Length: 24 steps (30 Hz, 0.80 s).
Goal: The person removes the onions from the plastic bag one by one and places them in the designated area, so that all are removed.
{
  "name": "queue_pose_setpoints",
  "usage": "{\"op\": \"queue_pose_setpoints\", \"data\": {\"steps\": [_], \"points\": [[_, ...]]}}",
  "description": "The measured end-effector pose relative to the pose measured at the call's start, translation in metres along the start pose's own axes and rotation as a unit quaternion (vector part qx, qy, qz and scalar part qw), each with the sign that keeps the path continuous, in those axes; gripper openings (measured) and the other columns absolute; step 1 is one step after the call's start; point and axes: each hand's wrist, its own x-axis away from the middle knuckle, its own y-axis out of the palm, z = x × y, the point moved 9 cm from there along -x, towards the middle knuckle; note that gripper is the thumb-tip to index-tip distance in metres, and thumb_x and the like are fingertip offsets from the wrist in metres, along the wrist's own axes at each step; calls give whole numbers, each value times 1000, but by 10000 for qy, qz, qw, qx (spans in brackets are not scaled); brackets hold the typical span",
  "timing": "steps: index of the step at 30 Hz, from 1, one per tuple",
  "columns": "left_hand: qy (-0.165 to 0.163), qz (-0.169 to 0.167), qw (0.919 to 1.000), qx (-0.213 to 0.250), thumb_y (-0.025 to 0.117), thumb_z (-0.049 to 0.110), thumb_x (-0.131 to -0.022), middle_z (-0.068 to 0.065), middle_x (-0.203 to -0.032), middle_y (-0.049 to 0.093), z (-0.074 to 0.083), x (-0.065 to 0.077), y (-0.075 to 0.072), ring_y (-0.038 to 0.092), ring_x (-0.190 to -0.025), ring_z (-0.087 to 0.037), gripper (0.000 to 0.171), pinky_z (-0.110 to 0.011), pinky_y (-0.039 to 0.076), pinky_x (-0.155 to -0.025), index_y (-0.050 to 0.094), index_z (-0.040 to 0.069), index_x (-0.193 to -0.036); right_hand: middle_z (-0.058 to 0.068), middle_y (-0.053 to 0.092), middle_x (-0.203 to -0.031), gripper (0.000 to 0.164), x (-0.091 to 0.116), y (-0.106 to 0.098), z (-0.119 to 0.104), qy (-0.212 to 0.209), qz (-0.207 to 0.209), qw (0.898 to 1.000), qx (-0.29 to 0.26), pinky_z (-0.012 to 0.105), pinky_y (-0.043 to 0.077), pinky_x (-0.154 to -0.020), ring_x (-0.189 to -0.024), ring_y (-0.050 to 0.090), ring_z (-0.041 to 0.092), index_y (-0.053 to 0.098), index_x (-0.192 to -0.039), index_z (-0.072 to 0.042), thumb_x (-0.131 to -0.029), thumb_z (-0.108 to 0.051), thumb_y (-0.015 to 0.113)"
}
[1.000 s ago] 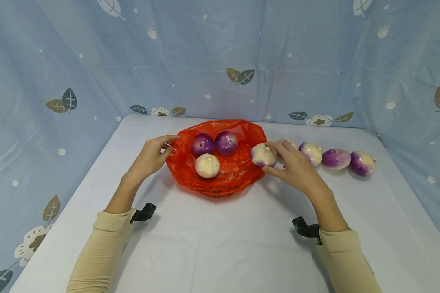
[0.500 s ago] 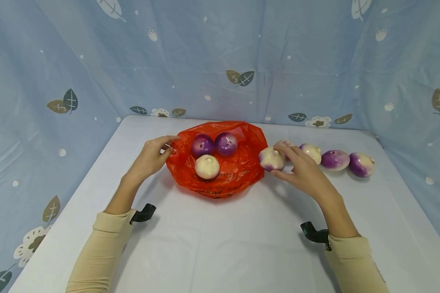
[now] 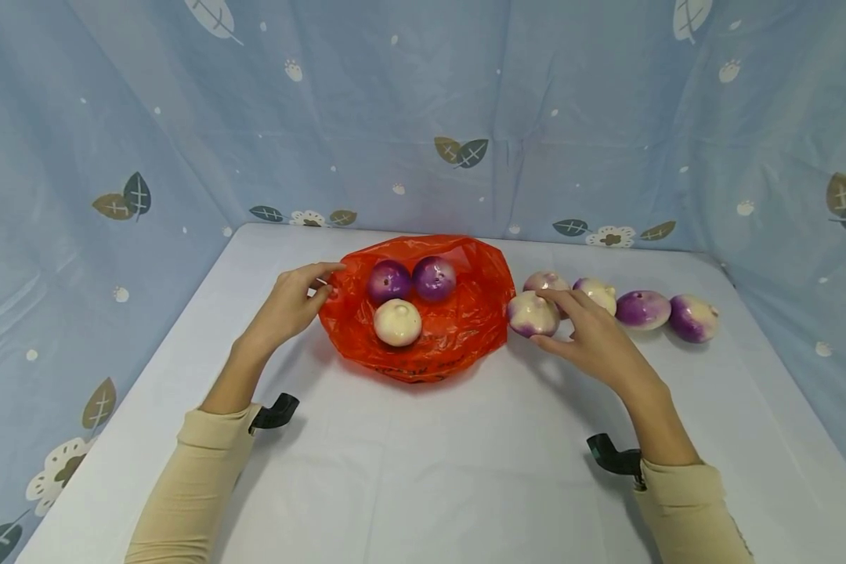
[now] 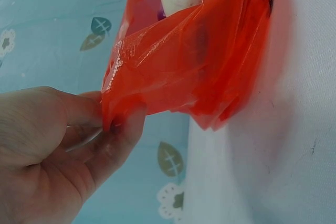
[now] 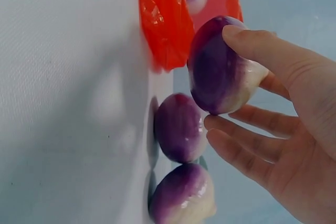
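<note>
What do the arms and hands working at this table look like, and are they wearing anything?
They are a person's. The left sleeve and right sleeve are plain beige with broad cuffs. A bent black attachment sticks out by the left cuff, a similar black piece by the right. No gloves show on the left hand or right hand.

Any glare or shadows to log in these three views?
Head: glints on the red bag and the white bulb inside, soft shadows on the white table; left wrist: streaky glare along the bag's folds; right wrist: broad, soft-edged shadow across the table.
</note>
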Motion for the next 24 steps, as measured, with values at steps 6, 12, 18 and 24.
{"op": "queue_pose_setpoints", "data": {"steps": [6, 12, 18, 24], "points": [[37, 19, 10000, 2, 50, -5, -94, -19, -110, 69, 0, 1, 0, 70, -94, -35, 39, -46, 61, -76, 60, 3, -131, 9, 59, -114, 67, 2, 0, 5, 68, -15, 10000, -37, 45, 61, -77, -103, 61, 28, 52, -138, -16, -79, -28, 82], [28, 26, 10000, 15, 50, -5, -94, -19, -110, 69, 0, 1, -1, 70, -94, -35, 39, -46, 61, -76, 60, 3, -131, 6, 59, -107, 64, 4, -1, 7, -17, -48, 10000, -3, 37, 59, -72, -96, 60, 26, 52, -136, -16, -81, -30, 80], [-9, 4, 10000, 20, 50, -5, -95, -19, -112, 69, 0, 1, 0, 69, -96, -35, 39, -46, 61, -77, 60, 4, -131, 6, 59, -107, 63, 5, -1, 11, -22, -69, 10000, 0, 36, 58, -71, -98, 61, 27, 53, -136, -16, -81, -32, 80], [-25, -3, 10000, 11, 51, -4, -95, -18, -112, 69, -1, 1, 0, 69, -96, -34, 38, -46, 61, -78, 60, 4, -131, 4, 61, -106, 63, 6, 1, 16, 108, -132, 9999, 28, 32, 57, -71, -99, 61, 25, 54, -135, -17, -79, -32, 82]]}}
